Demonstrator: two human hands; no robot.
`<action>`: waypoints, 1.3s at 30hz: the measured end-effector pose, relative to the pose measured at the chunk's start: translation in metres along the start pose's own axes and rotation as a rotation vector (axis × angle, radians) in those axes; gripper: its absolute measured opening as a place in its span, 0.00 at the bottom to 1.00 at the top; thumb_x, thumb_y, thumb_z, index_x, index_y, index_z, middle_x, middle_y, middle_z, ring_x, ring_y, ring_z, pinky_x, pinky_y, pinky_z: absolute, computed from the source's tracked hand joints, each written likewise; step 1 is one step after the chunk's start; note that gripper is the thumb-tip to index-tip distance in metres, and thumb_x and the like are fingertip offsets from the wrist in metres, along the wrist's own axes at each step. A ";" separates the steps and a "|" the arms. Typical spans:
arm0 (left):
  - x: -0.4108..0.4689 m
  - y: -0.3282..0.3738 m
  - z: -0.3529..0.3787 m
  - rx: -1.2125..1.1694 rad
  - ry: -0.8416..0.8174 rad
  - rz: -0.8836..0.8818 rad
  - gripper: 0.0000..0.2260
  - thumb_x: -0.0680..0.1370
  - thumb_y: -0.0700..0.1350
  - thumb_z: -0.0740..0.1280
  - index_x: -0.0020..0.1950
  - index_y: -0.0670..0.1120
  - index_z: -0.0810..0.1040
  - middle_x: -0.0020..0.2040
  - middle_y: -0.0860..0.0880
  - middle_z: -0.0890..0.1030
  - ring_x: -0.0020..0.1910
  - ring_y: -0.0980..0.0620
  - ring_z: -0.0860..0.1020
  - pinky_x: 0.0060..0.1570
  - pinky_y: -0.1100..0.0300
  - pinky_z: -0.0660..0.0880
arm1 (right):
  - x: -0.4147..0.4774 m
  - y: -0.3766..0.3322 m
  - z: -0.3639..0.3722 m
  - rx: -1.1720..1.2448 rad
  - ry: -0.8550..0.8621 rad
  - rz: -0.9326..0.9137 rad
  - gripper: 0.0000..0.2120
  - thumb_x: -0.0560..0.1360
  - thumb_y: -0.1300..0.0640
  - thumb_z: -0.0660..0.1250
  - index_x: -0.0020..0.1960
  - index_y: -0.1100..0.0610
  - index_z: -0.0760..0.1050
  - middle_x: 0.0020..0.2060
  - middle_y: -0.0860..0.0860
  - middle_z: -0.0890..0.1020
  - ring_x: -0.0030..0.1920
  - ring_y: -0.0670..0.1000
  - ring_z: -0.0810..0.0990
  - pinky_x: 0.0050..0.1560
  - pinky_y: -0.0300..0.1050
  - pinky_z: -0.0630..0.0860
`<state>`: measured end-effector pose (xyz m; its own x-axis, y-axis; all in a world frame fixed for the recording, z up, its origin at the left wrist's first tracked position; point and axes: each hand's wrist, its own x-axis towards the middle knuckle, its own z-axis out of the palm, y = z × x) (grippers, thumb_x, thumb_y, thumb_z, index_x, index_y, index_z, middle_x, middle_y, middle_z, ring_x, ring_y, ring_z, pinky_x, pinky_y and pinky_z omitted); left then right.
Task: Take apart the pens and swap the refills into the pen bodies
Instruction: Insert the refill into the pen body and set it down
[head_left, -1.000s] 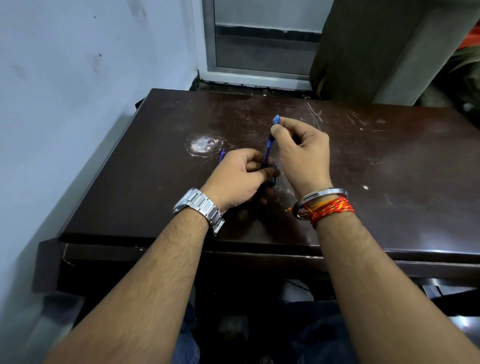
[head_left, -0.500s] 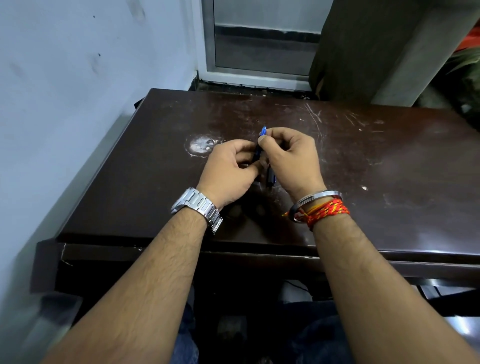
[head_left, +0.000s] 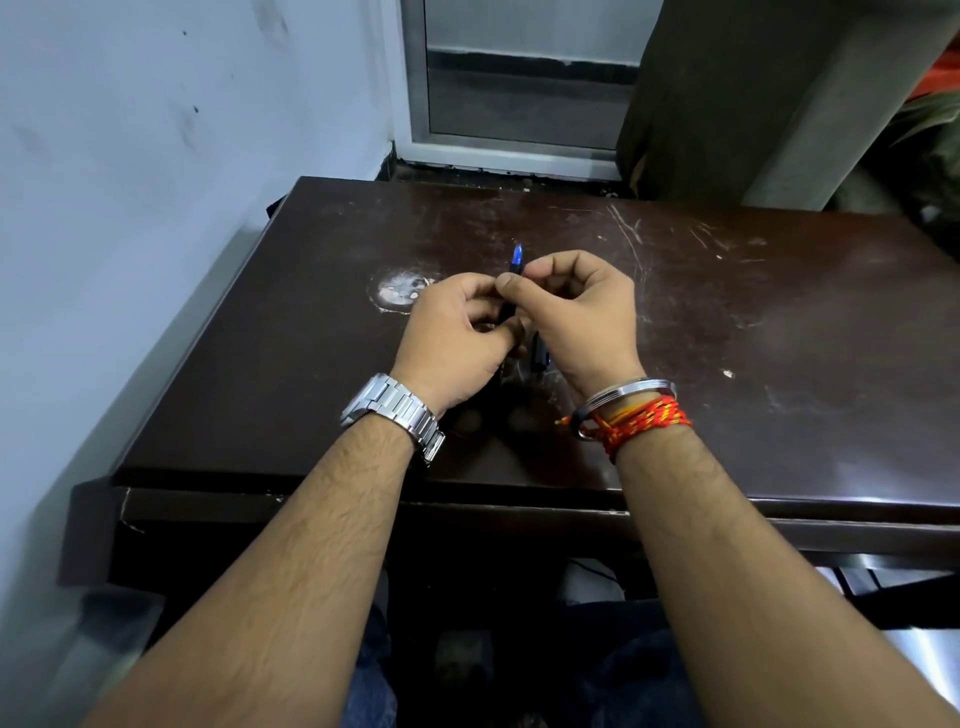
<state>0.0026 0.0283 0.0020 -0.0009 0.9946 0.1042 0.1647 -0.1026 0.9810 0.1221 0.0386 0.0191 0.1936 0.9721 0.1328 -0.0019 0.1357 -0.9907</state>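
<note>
- The left hand (head_left: 457, 338) and right hand (head_left: 582, 317) meet just above the middle of the dark tabletop (head_left: 779, 338), thumbs nearly touching.
- Between them stands a blue pen (head_left: 517, 260), nearly upright; its blue end pokes out toward 12 o'clock above the knuckles, and the dark barrel runs down behind the fingers.
- The right fingers (head_left: 511, 283) are curled, thumb and forefinger pinching the pen just below its blue end.
- The left fingers (head_left: 483, 291) are curled in too, pressed around the pen's lower barrel; how tightly they grip cannot be told.
- A second dark pen part (head_left: 537, 358) shows at 6 o'clock from the pinch, under the heel of the right hand; whether it lies on the tabletop or is held cannot be told.
- A pale round stain (head_left: 397, 291) marks the tabletop at 9 o'clock from the hands, just beside the left knuckles.
- A steel watch (head_left: 395, 410) sits on the left wrist; a steel bangle (head_left: 623, 395) and red-orange threads (head_left: 644, 421) ring the right wrist.
- A grey wall (head_left: 156, 156) stands at 9 o'clock, a window frame (head_left: 519, 150) at 12 o'clock beyond the tabletop.
</note>
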 end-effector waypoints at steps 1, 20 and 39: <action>0.000 0.000 0.000 -0.004 0.007 -0.004 0.11 0.73 0.37 0.74 0.54 0.46 0.80 0.43 0.47 0.87 0.42 0.49 0.86 0.49 0.48 0.83 | 0.000 0.000 0.001 0.019 0.009 0.005 0.09 0.68 0.64 0.78 0.40 0.57 0.77 0.33 0.51 0.82 0.31 0.46 0.79 0.29 0.39 0.77; 0.003 -0.007 0.001 -0.002 0.033 0.002 0.18 0.67 0.36 0.77 0.51 0.51 0.77 0.40 0.47 0.87 0.40 0.49 0.86 0.44 0.50 0.82 | 0.001 0.006 0.004 -0.066 0.023 0.044 0.09 0.66 0.58 0.78 0.45 0.55 0.82 0.33 0.47 0.79 0.34 0.46 0.77 0.35 0.42 0.77; 0.002 -0.005 0.004 -0.025 0.058 -0.043 0.18 0.63 0.47 0.73 0.51 0.52 0.75 0.42 0.50 0.86 0.39 0.53 0.85 0.40 0.51 0.83 | 0.003 0.005 0.000 -0.080 -0.015 -0.001 0.05 0.71 0.60 0.75 0.46 0.58 0.85 0.37 0.49 0.86 0.41 0.46 0.85 0.49 0.48 0.84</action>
<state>0.0053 0.0305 -0.0032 -0.0645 0.9954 0.0705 0.1386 -0.0610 0.9885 0.1227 0.0417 0.0143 0.1786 0.9748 0.1333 0.0765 0.1213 -0.9897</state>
